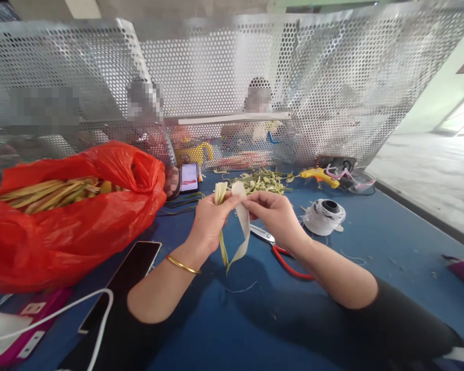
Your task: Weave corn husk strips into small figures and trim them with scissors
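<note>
My left hand (212, 216) is closed on a small bundle of pale yellow-green dried leaf strips (220, 193), whose narrow ends hang below the fingers. Between both hands a wider, whitish leaf strip (243, 226) stands up at the thumbs and curls downward. My right hand (272, 212) pinches the upper part of that strip with thumb and fingertips. Under my right hand lie scissors with red handles (294, 268), their blades partly hidden. A roll of white string (324, 216) stands to the right of my right hand.
A red plastic bag (112, 242) full of dried strips fills the left side. A dark phone (133, 273) lies near my left forearm. Behind my hands are a pile of leaf scraps (261, 180) and a yellow glue gun (319, 176). A perforated metal screen (209, 62) closes off the back.
</note>
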A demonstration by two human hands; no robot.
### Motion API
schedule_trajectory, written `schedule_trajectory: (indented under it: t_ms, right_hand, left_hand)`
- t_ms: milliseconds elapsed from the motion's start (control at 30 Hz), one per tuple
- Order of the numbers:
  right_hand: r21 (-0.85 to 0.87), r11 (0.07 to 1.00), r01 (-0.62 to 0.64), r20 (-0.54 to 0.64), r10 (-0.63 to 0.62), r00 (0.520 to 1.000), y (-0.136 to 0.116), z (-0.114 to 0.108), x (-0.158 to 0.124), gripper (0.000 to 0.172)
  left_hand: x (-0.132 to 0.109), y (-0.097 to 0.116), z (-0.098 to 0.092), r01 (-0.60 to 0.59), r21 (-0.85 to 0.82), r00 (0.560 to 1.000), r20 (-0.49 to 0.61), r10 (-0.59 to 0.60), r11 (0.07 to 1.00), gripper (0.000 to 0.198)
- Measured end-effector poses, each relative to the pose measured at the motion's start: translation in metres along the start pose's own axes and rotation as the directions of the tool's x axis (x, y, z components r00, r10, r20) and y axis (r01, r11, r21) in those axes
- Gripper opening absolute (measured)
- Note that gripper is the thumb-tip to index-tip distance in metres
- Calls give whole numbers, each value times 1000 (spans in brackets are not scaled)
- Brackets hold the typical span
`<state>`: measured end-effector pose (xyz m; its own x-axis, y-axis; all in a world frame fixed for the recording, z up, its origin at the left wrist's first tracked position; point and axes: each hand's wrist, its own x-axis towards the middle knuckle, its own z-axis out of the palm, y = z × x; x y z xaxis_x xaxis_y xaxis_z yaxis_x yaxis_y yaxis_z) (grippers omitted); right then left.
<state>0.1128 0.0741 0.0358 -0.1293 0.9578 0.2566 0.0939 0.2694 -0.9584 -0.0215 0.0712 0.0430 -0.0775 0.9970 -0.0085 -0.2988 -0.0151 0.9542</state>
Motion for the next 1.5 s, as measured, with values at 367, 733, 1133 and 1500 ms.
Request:
schedule_trajectory:
  t_ms: [367, 733, 1133, 1500]
  right_hand:
    - [124, 990, -73, -25, 77, 997, -1, -3, 3, 22]
    - [276, 958, -80, 98, 55, 994, -38, -37, 2, 18]
    - [-725, 668, 167, -207, -443, 872, -19, -63, 24, 5]
    - [108, 991, -83, 108, 72, 992, 5, -5, 10, 33]
  left_hand:
    - [3, -8, -2, -95, 156, 995, -9, 97, 983, 23]
    - [22, -5, -13, 8, 75, 992, -125, 1, 997, 21]
    - [16, -2, -10, 26, 51, 996, -90, -22, 998, 28]
    - [3, 0, 0, 93, 54, 995, 27, -95, 994, 22]
